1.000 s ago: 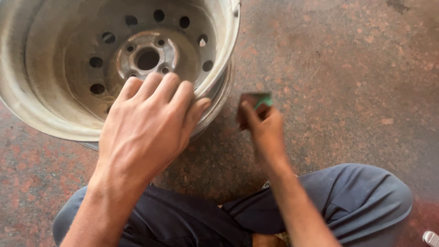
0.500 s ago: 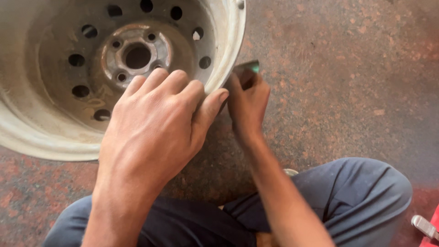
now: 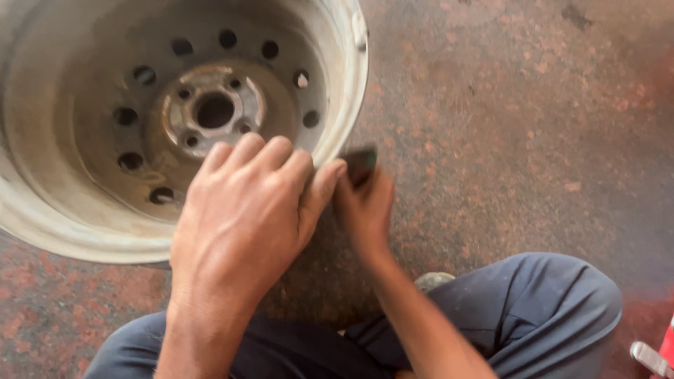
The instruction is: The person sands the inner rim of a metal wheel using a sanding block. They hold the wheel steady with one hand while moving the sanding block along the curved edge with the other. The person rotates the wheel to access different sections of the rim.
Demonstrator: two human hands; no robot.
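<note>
Pressing flat with spread left hand (image 3: 242, 210) on steel wheel rim (image 3: 347, 91), right hand (image 3: 365, 207) now lifted from floor (image 3: 505, 126), pinched on small dark pad (image 3: 361, 160), meeting rim's outer wall, rubbing apparently starting.

A vehicle repair workshop is suggested. A bare, worn steel wheel rim (image 3: 175, 119) is seen lying flat at the upper left on a stained, speckled stone floor (image 3: 519, 119), and work is done seated directly on that floor.
</note>
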